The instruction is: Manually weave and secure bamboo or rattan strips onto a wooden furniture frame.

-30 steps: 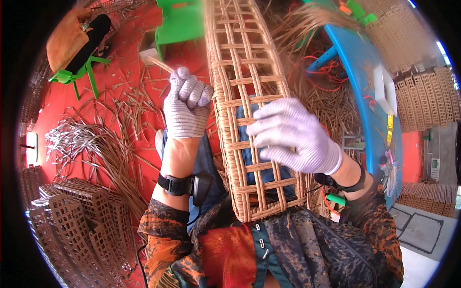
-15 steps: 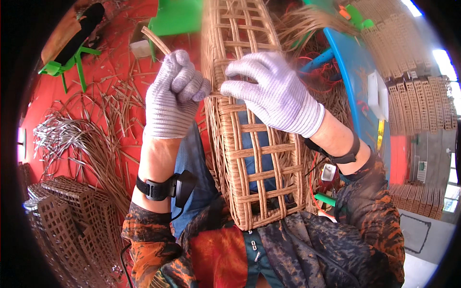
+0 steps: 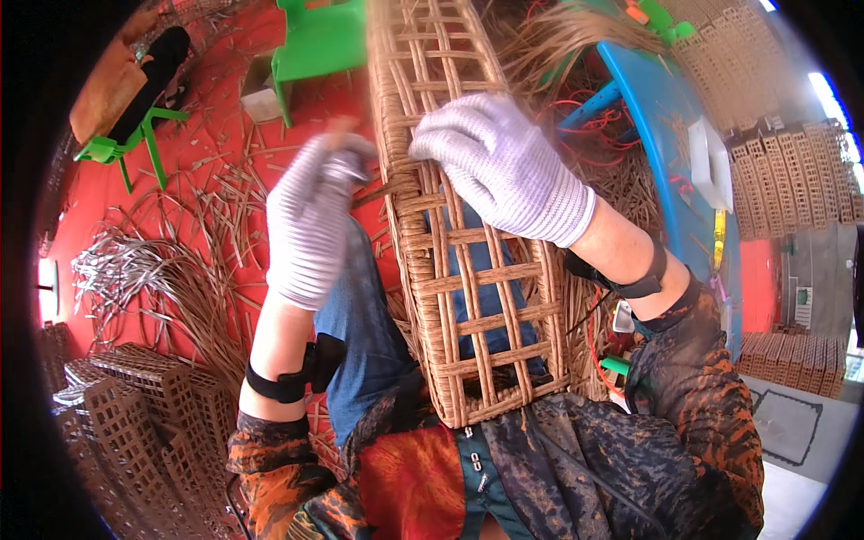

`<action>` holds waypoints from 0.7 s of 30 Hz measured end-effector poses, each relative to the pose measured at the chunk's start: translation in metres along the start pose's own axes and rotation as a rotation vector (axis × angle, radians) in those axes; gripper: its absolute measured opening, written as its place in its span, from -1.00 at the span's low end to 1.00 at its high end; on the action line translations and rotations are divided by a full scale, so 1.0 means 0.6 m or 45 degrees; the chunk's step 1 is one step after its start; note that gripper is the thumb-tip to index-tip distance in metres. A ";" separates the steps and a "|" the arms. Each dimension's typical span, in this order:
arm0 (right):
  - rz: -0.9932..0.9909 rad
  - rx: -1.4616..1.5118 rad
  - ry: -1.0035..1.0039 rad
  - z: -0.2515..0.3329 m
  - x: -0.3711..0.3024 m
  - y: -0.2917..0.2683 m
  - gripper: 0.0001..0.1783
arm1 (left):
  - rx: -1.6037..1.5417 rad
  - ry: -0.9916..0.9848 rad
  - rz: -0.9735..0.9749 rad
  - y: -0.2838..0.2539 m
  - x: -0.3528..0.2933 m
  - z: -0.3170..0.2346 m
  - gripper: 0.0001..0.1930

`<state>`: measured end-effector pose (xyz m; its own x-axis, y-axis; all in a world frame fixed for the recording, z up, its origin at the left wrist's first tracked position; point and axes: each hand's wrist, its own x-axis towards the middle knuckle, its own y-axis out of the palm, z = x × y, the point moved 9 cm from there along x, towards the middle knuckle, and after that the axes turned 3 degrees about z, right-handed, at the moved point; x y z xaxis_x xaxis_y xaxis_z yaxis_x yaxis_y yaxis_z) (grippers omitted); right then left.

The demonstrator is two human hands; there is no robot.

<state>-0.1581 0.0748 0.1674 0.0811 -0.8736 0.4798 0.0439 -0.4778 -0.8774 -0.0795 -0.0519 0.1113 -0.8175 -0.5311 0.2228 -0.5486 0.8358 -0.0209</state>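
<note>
A long woven wicker basket [image 3: 486, 283] of brown strands leans against my lap, its open lattice face toward me and its far end near the top of the view. My left hand [image 3: 310, 225], in a ribbed whitish glove, is closed just left of the basket. A brown strand [image 3: 378, 192] runs from it to the basket's edge; the fingers are blurred by motion. My right hand [image 3: 504, 166], gloved alike, lies over the lattice with its fingers bent and pressed together at the left edge. The fingertips are partly hidden.
Loose strands [image 3: 162, 279] lie on the red floor at left, above stacked lattice pieces [image 3: 135, 396]. Green chairs [image 3: 315, 45] stand beyond. To the right is a blue table [image 3: 652, 135] bearing a white tray [image 3: 708, 166], with more woven pieces [image 3: 792, 180] stacked behind.
My left hand has turned, and the strand end that stuck up from it now shows only as a blur. My right fingers have drawn together and moved slightly left. The view has shifted a little.
</note>
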 end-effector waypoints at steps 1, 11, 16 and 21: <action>0.022 -0.021 -0.014 0.001 0.000 0.004 -0.65 | 0.457 0.193 0.166 0.020 -0.003 -0.039 -0.86; -0.075 0.027 -0.005 -0.005 -0.008 -0.012 -0.78 | 0.627 -0.312 0.587 0.026 0.046 -0.008 -0.84; -0.092 0.022 0.021 -0.010 -0.012 -0.007 -0.79 | 0.288 -0.422 0.662 0.063 0.043 -0.025 -0.66; -0.060 0.085 0.068 -0.020 -0.013 -0.004 -0.80 | 0.214 -0.407 0.604 0.076 0.029 -0.029 -0.70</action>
<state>-0.1706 0.0819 0.1660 0.0245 -0.8549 0.5182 0.1125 -0.5127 -0.8512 -0.1156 -0.0206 0.1313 -0.9780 -0.1422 -0.1524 -0.1092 0.9724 -0.2062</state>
